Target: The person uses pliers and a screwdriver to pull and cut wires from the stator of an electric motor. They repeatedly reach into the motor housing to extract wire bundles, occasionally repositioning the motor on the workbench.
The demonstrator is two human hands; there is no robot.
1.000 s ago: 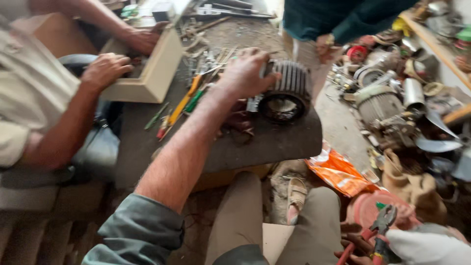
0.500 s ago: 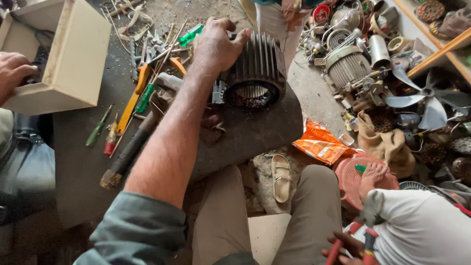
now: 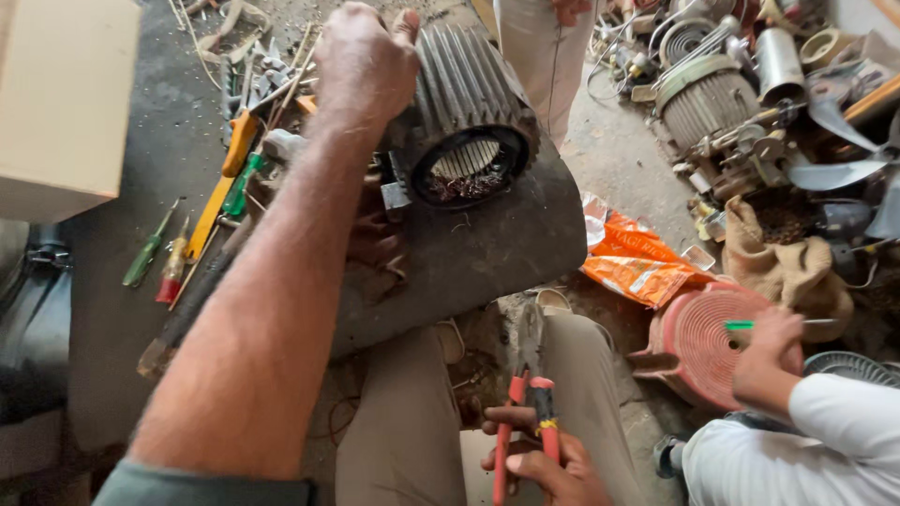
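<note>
Closer now, motor housing [image 3: 466,117] on dark worktable [image 3: 506,248], cluttered workshop floor [image 3: 623,159].

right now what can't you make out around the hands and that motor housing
- Head view: the left hand covers the far top of the ribbed motor housing, so its grip there is hidden.
- The right hand holding red-handled pliers is cut off by the bottom edge.
- Windings inside the housing bore are too dark and small to read.

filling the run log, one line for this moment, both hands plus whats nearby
left hand: on top of ribbed motor housing | right hand: gripping red-handled pliers | nearby: screwdrivers on dark worktop
</note>
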